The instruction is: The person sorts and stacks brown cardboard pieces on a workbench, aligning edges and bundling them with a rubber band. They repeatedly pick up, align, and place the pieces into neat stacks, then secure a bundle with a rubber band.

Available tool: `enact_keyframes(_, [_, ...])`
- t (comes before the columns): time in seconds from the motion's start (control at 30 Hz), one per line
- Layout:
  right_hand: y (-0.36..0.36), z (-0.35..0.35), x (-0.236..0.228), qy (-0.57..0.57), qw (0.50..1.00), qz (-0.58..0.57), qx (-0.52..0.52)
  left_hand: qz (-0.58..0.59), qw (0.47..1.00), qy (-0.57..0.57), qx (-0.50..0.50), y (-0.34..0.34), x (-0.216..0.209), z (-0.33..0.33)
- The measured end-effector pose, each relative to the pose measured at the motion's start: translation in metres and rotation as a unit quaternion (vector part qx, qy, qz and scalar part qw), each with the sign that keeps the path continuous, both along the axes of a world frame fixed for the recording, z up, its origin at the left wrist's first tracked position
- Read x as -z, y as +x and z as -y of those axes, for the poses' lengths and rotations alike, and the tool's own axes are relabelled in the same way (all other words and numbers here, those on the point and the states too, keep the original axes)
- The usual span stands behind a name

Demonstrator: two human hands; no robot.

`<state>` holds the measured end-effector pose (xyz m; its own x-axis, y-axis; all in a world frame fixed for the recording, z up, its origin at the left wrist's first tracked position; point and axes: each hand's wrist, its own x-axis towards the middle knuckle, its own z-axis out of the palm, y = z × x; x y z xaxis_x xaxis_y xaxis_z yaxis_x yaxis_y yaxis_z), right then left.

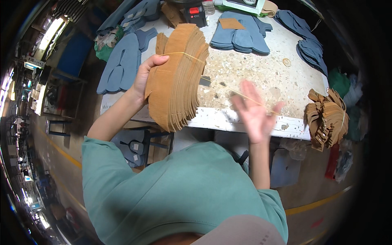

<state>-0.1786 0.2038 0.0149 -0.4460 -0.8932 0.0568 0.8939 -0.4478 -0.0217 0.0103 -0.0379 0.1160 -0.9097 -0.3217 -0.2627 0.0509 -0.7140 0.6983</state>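
A thick bundle of brown suede-like strips [175, 81] is gripped in my left hand [151, 71], thumb on its front face and fingers hidden behind. It stands tilted above the table's near edge. Around its upper part runs a yellow rubber band [179, 53]. The band stretches taut across to my right hand [255, 114], passing over the palm toward the thumb. That hand faces palm up with fingers spread, the band hooked on it; some fingers are blurred by motion.
Stacks of blue-grey cut pieces lie on the speckled worktable [253, 73]: one stack [120, 63] at left, another [241, 34] at the back, another [310, 51] at right. A second brown bundle [326, 118] sits at the right corner. A loose rubber band [286, 62] lies nearby.
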Motion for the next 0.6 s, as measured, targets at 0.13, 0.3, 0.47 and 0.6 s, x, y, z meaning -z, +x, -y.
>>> enact_keyframes(0.13, [0.080,0.041,0.006,0.136,0.964,-0.093,-0.211,-0.035,0.997,0.034,0.054,-0.002,0.000,-0.004])
enact_keyframes(0.3, [0.060,0.036,0.000,0.120,0.956,-0.235,-0.126,0.136,0.968,-0.056,0.205,0.004,-0.002,-0.023])
enact_keyframes(0.47, [0.028,0.022,0.001,0.085,0.932,-0.330,-0.127,0.257,0.921,-0.106,0.272,0.006,-0.008,-0.020])
enact_keyframes(0.6, [0.004,0.020,-0.025,0.120,0.884,-0.430,-0.135,0.240,0.879,-0.205,0.358,0.002,-0.013,-0.022])
